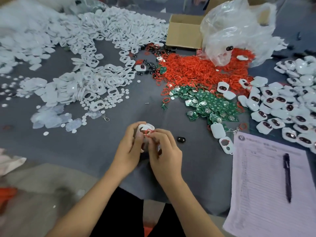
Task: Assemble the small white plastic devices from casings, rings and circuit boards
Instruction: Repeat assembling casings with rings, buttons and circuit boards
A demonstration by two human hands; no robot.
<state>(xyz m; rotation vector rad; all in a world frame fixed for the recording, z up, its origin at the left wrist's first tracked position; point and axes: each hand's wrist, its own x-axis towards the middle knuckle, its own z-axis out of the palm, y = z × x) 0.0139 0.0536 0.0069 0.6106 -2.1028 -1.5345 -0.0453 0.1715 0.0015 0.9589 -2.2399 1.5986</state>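
Step in hand: a red ring (149,131) was being fitted onto a white casing (145,127), judging from how both were held together above the worktop (95,147).
Left hand (130,144): curled round the casing, which was gripped from the left side and held up off the worktop.
Right hand (164,151): fingers drawn together in a pinch on the ring, pressed against the casing's face.
Casing: only its upper edge and a dark opening were seen; the rest was hidden by fingers.
Seating of ring: it could not be told whether the ring was in its groove.
Rings (201,67): a large red heap lay well beyond the hands, to the right of centre.
Boards (210,103): a green pile lay just below the rings, near the finished units (280,106) at the right.
Loose casings (82,71): spread widely over the left of the worktop.
Dark lens (181,139): lay alone just right of the right hand.
Risk, ring: being thin and springy, it could be flicked off and lost among the heap if pinched unevenly.
Risk, fit: a twisted ring would probably keep the halves from closing.
Risk, lens: it could be knocked away by the right wrist.
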